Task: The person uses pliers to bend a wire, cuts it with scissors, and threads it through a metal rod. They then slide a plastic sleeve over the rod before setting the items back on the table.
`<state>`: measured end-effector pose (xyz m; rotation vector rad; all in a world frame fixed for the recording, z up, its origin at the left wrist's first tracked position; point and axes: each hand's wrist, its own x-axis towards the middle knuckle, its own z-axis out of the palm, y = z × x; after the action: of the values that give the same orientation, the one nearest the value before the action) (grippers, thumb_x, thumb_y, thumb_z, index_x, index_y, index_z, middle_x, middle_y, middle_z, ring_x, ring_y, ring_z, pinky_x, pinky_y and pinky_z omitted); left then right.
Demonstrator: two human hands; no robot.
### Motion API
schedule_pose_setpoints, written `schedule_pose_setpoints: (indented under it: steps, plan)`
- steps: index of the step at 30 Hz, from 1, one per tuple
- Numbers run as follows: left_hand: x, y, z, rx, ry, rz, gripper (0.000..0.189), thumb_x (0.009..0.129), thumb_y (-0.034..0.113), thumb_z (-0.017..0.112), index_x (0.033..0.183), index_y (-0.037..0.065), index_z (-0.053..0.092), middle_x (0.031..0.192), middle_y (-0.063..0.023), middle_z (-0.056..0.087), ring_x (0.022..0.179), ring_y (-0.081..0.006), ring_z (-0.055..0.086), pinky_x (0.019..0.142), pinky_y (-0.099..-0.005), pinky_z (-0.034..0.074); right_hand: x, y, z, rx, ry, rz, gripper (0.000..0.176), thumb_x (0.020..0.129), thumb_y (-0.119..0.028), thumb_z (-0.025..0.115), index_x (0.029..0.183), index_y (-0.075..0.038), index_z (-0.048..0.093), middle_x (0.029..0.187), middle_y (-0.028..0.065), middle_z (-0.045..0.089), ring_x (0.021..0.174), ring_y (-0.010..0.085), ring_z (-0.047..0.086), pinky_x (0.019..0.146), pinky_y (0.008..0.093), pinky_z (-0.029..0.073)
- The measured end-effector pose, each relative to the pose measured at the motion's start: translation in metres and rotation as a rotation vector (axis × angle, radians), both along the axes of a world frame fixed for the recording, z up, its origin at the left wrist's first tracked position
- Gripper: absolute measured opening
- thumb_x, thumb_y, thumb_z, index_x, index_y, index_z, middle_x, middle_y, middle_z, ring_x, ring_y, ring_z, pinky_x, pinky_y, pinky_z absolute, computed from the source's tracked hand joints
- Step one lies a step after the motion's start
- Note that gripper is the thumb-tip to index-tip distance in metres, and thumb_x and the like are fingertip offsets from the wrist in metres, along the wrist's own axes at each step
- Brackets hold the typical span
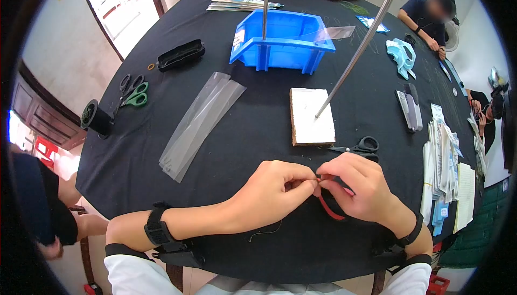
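My left hand (280,190) and my right hand (360,187) meet fingertip to fingertip above the near part of the table. Each is closed in a pinch; what lies between the fingertips is too small to make out. Below my left wrist, a thin pale thread (266,233) shows against the black cloth. A curved red piece (329,209) sits just under my right hand, which partly covers it. Beyond my right hand lie black scissors (368,145), beside a white-topped block (309,120) with a metal rod (358,52) standing in it.
Clear plastic sleeves (202,125) lie left of the block. Behind it stands a blue bin (293,52). Green-handled scissors (135,95), a black spool (97,118) and a black case (181,55) are leftward; a stapler (410,107) and stacked packets (439,160) rightward. Other people sit around the table.
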<state>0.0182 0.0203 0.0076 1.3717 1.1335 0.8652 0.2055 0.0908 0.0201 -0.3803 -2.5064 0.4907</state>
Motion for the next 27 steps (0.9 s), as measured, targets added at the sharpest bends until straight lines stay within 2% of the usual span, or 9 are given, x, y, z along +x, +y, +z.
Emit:
schedule_pose_setpoints:
  steps: [13,19,22,27]
  plan:
    - [-0.0001,-0.0002,0.0030,-0.006,0.050,-0.009,0.018,0.088,0.009,0.053,0.087,-0.005,0.065,0.075,-0.0035,0.064,0.068,-0.0034,0.051,0.059,-0.0213,0.042,0.0006,-0.0013,-0.0020,-0.202,0.057,-0.012,0.015,0.071,0.003,0.066,0.084,-0.002,0.060,0.074,0.0091,0.060,0.065,0.0240,0.061,0.057,0.0305,0.048]
    - [0.0012,0.0003,-0.0009,-0.019,0.044,-0.006,0.018,0.088,0.008,0.053,0.088,-0.005,0.064,0.076,-0.0044,0.065,0.070,-0.0038,0.053,0.060,-0.0215,0.043,0.0006,-0.0036,-0.0040,0.050,0.023,-0.006,0.017,0.072,0.001,0.067,0.086,-0.002,0.059,0.073,0.0089,0.060,0.064,0.0246,0.060,0.055,0.0309,0.048]
    - [0.0026,0.0001,-0.0033,-0.025,0.025,-0.003,0.018,0.088,0.008,0.053,0.087,-0.006,0.064,0.076,-0.0047,0.065,0.070,-0.0039,0.053,0.061,-0.0216,0.044,0.0005,-0.0033,-0.0061,0.064,0.034,-0.007,0.017,0.072,0.001,0.067,0.086,-0.002,0.058,0.073,0.0089,0.059,0.064,0.0243,0.060,0.054,0.0310,0.047]
    - [0.0018,0.0007,-0.0031,0.013,0.037,-0.014,0.018,0.088,0.008,0.053,0.087,-0.006,0.064,0.076,-0.0042,0.064,0.070,-0.0038,0.053,0.061,-0.0215,0.044,-0.0002,-0.0001,-0.0054,-0.101,0.063,-0.072,0.016,0.073,0.001,0.066,0.086,-0.001,0.058,0.074,0.0101,0.060,0.065,0.0248,0.060,0.057,0.0297,0.047]
